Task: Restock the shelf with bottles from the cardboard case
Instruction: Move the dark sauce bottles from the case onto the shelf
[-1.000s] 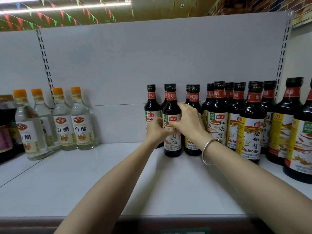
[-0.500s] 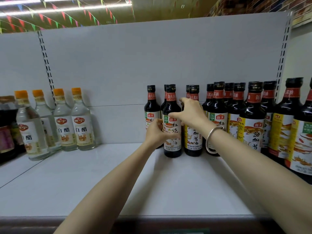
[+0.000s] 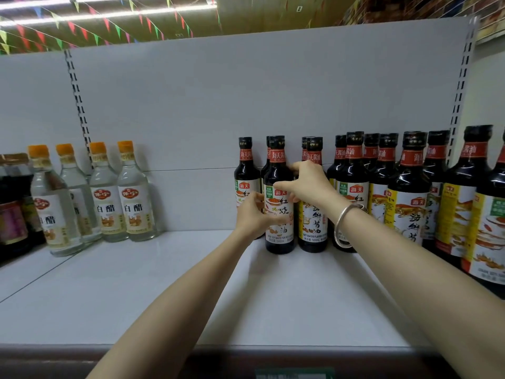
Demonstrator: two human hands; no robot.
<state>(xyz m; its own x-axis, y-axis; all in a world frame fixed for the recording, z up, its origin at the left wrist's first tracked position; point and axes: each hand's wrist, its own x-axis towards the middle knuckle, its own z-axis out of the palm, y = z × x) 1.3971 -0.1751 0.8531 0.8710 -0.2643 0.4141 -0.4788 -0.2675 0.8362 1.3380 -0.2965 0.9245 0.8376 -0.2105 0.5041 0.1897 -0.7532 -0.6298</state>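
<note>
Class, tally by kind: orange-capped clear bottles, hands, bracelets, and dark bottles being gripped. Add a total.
Orange-capped clear bottles: 4
Hands: 2
Bracelets: 1
Dark bottles being gripped: 1
Total: 8

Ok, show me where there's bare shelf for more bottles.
Bare shelf runs between the white vinegar bottles and the soy sauce bottle that the left hand and right hand grip, and along the front edge. Right of it, dark bottles stand packed.

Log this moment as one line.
left hand: grips dark white-labelled sauce bottle | right hand: holds same bottle | bottle: upright on white shelf
</note>
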